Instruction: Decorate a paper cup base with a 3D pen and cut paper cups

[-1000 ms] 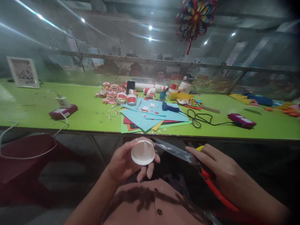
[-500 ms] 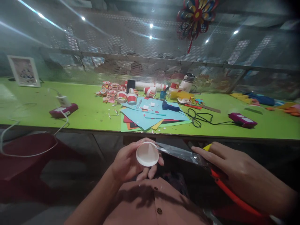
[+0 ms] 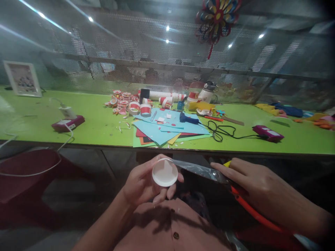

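Note:
My left hand is wrapped round a white paper cup, its open mouth facing me above my lap. My right hand grips a pair of scissors with red and yellow handles. The long metal blades point left, and their tips lie at the upper right rim of the cup. Whether the blades are fully closed I cannot tell. Part of the handles is hidden under my right hand.
A green table runs across ahead, bearing blue paper sheets, a dark blue glue gun with a black cord, red-and-white cups, a flask and purple power sockets. A dark red stool stands at left.
The scissor tips have shifted slightly left and up along the cup's rim. The cup is turned a little in my left hand. The view has moved slightly.

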The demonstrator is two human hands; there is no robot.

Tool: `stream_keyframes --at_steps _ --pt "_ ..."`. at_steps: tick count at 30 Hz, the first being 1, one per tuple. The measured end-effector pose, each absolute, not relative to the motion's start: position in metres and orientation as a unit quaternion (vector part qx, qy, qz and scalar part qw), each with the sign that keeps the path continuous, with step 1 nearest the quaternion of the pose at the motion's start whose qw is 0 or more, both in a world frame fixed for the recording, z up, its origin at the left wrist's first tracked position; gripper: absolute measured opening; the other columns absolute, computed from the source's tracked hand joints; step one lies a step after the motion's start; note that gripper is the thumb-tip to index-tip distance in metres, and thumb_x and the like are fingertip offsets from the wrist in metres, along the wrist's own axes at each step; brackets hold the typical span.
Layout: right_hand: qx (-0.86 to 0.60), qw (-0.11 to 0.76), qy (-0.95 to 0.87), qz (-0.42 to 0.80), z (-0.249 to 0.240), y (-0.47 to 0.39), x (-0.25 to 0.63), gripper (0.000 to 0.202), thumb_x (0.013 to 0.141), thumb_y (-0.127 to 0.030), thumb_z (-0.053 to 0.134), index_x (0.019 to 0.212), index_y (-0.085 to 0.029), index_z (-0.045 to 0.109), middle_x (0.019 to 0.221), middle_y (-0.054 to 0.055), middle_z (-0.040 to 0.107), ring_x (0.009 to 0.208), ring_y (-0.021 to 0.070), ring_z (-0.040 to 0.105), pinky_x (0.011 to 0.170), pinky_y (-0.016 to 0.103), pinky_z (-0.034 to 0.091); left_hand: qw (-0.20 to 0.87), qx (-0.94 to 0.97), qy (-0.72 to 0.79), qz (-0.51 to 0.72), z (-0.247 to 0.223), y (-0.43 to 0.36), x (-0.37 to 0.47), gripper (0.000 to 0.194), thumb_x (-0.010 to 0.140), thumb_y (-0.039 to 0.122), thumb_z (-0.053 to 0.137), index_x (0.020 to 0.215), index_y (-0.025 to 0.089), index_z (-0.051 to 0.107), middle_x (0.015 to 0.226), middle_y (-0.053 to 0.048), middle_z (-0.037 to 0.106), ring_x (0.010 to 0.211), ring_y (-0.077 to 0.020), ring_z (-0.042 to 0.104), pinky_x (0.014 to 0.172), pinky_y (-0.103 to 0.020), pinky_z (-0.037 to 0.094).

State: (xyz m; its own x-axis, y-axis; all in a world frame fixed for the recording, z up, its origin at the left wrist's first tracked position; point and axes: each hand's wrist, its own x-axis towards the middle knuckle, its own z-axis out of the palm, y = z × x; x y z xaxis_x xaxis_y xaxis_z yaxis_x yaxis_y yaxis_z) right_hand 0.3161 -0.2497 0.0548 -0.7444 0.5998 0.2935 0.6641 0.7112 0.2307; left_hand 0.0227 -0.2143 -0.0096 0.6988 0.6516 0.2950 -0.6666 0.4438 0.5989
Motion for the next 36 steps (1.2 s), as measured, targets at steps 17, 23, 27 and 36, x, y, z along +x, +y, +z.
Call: stream_keyframes --at_steps 17,23,27,36 --pt "-0.333 0.13 -0.919 -0.168 0.044 -0.25 0.323 0.044 0.087 0.0 0.042 0.129 -0.011 0.05 0.076 0.007 0.055 0.062 0.0178 0.048 0.055 0.029 0.038 0.847 0.355 -0.012 0.396 -0.007 -0.222 0.029 0.037 0.1 0.032 0.024 0.107 0.013 0.055 0.1 -0.021 0.067 0.066 -0.0201 0.07 0.037 -0.016 0.05" --pt "-0.329 0.121 -0.921 -0.172 0.049 -0.251 0.322 0.044 0.086 0.001 0.042 0.128 -0.009 0.05 0.075 0.007 0.053 0.061 0.0184 0.047 0.053 0.03 0.038 0.849 0.354 -0.014 0.393 -0.007 -0.222 0.03 0.039 0.101 0.031 0.021 0.107 0.013 0.055 0.1 -0.021 0.066 0.065 -0.0199 0.07 0.038 -0.017 0.05" --pt "-0.334 0.119 -0.921 -0.161 0.051 -0.252 0.321 0.046 0.086 0.0 0.042 0.131 -0.009 0.048 0.075 0.007 0.052 0.062 0.0181 0.046 0.054 0.03 0.04 0.847 0.355 -0.001 0.396 -0.009 -0.221 0.03 0.034 0.1 0.033 0.028 0.107 0.014 0.054 0.1 -0.02 0.067 0.068 -0.0212 0.071 0.038 -0.016 0.05" --pt "-0.339 0.1 -0.92 -0.167 0.056 -0.25 0.32 0.046 0.086 -0.002 0.042 0.13 -0.01 0.049 0.077 0.008 0.054 0.064 0.0192 0.049 0.056 0.031 0.042 0.844 0.356 0.026 0.399 -0.004 -0.222 0.034 0.032 0.099 0.037 0.032 0.099 0.013 0.053 0.095 -0.019 0.068 0.062 -0.0194 0.069 0.035 -0.016 0.048"
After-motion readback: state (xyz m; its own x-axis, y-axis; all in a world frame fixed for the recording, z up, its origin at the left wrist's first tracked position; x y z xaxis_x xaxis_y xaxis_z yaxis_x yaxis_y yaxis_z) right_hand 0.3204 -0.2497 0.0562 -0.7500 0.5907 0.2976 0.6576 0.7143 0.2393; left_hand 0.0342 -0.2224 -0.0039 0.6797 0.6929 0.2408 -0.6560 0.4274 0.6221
